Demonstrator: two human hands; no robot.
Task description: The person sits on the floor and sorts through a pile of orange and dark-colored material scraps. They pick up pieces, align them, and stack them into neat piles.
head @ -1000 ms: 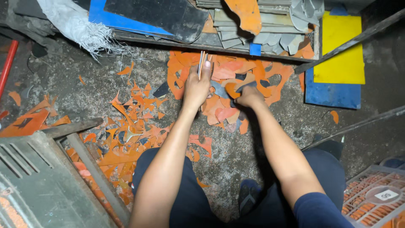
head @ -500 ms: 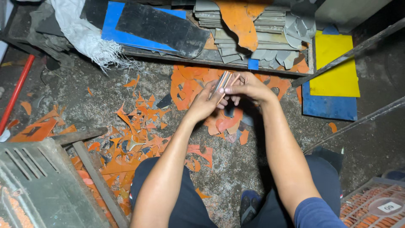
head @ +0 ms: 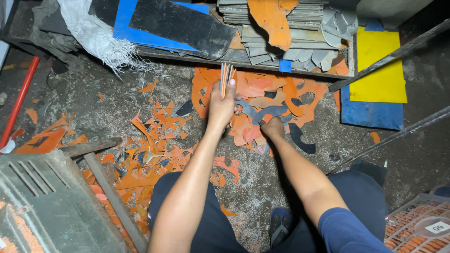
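My left hand (head: 221, 105) grips a thin upright stack of orange and grey cut sheet pieces (head: 226, 78) above the floor. My right hand (head: 273, 127) is lower and to the right, fingers closed on a dark grey cut-out piece (head: 262, 112) lying on a heap of orange offcuts (head: 262, 91). Both forearms reach forward from my knees, which are in dark trousers.
Orange scraps (head: 150, 145) litter the concrete floor at left. A low shelf holds stacked grey sheets (head: 300, 18), a blue board (head: 126, 23) and a black sheet (head: 178, 26). Yellow and blue boards (head: 379, 75) lean at right. A grey machine housing (head: 42, 201) sits at lower left, a crate (head: 417, 225) at lower right.
The hands were together at the stack half a second ago. Now my right hand has dropped to the offcut heap while my left keeps the stack raised.
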